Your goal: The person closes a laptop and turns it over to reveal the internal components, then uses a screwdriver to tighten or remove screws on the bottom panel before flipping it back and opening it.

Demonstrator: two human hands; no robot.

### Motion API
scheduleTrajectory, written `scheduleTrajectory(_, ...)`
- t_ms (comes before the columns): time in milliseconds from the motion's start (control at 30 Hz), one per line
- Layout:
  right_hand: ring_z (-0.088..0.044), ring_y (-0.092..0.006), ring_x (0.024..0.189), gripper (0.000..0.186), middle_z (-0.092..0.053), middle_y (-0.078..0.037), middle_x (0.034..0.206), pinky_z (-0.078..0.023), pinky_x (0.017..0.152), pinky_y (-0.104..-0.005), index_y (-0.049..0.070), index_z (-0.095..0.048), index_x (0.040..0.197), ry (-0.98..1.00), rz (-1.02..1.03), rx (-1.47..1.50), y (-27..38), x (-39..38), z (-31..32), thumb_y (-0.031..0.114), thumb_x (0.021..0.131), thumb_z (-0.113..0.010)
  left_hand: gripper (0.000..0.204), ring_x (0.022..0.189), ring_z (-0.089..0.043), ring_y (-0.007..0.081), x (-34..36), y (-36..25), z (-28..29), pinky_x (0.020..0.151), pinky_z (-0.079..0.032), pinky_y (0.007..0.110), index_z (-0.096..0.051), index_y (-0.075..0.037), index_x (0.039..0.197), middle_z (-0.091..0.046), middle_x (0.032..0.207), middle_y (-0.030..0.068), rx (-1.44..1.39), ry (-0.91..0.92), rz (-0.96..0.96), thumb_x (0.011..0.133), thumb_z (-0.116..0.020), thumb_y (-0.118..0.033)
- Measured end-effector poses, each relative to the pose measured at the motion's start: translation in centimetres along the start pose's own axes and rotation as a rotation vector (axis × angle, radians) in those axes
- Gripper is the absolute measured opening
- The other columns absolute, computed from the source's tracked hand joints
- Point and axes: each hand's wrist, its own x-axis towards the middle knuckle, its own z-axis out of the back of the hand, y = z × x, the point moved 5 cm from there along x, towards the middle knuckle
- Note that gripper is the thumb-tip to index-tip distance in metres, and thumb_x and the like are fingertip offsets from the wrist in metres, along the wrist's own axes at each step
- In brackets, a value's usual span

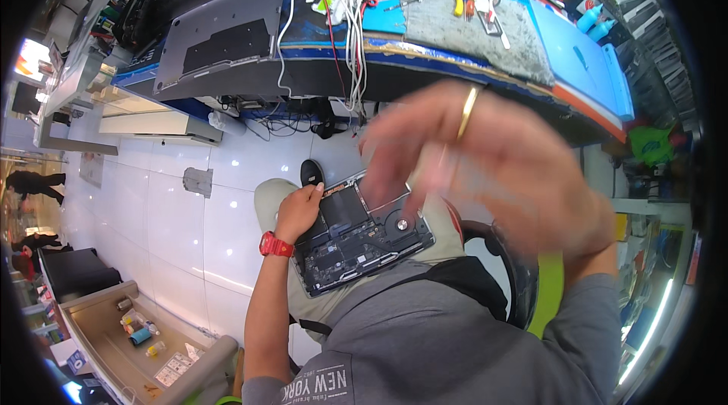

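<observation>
An opened laptop base (pixel 341 253) lies across my lap, its inside facing up. A circuit board, a round cooling fan (pixel 402 224) and dark flat modules show in it. My left hand (pixel 298 211), with a red watch at the wrist, grips the far left edge of the base. Raised close to the camera, my right hand (pixel 493 170) hangs above the right side of the laptop, a gold ring on one finger. Motion smears its bent fingers; whether they hold anything cannot be made out. A grey metal laptop cover (pixel 235 10) rests on the workbench at the upper left.
The workbench (pixel 432 64) runs across ahead, with white cables (pixel 354 41) hanging over its front edge. On it are pliers (pixel 458 3), a grey mat (pixel 432 29), a blue mat and blue bottles (pixel 590 18). An open drawer (pixel 114 329) holding small items stands at lower left.
</observation>
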Motion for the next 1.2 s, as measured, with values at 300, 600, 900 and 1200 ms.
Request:
scheduleTrajectory(300, -0.071, -0.0267, 0.097, 0.029, -0.073, -0.01, 0.106, -0.057, 0.091, -0.0409, 0.004, -0.067, 0.121, 0.158, -0.062, -0.383, 1.1, -5.4, -6.9, 0.022, 0.1, -0.07, 0.056, 0.096, -0.069, 0.048, 2.2, -2.4, -0.8, 0.084, -0.052, 0.052, -0.072, 0.002, 0.094, -0.073, 0.097, 0.0283, -0.134, 0.187, 0.086, 0.111, -0.048, -0.047)
scheduleTrajectory(600, -0.074, -0.0289, 0.081, 0.023, -0.076, -0.006, 0.092, -0.058, 0.088, -0.0438, 0.01, -0.075, 0.101, 0.02, 0.212, -0.847, 5.1, -4.8, -6.1, 0.026, 0.087, -0.085, 0.055, 0.088, -0.068, 0.0416, 4.2, -0.9, -2.5, 0.084, -0.052, 0.047, -0.073, 0.002, 0.098, -0.073, 0.093, 0.0246, -0.262, 0.334, -0.07, 0.112, -0.049, -0.045)
scheduleTrajectory(900, -0.068, -0.0362, 0.109, 0.031, -0.069, -0.017, 0.116, -0.056, 0.094, -0.0462, -0.003, -0.072, 0.117, -0.125, 0.733, -1.311, -7.9, 13.3, -2.1, 0.016, 0.093, -0.079, 0.058, 0.099, -0.071, 0.0406, 5.8, -0.7, -4.9, 0.092, -0.053, 0.047, -0.076, 0.004, 0.109, -0.076, 0.104, 0.0255, -0.274, 0.389, -0.12, 0.112, -0.047, -0.047)
scheduleTrajectory(1200, -0.068, -0.0388, 0.12, 0.044, -0.069, -0.028, 0.125, -0.055, 0.099, -0.0444, -0.009, -0.069, 0.125, -0.496, 1.065, -1.97, -10.5, 29.4, -5.5, 0.015, 0.089, -0.069, 0.061, 0.102, -0.069, 0.0258, 7.5, -5.7, -4.4, 0.096, -0.052, 0.038, -0.075, 0.005, 0.12, -0.077, 0.111, 0.0173, -0.266, 0.713, -0.121, 0.115, -0.046, -0.049)
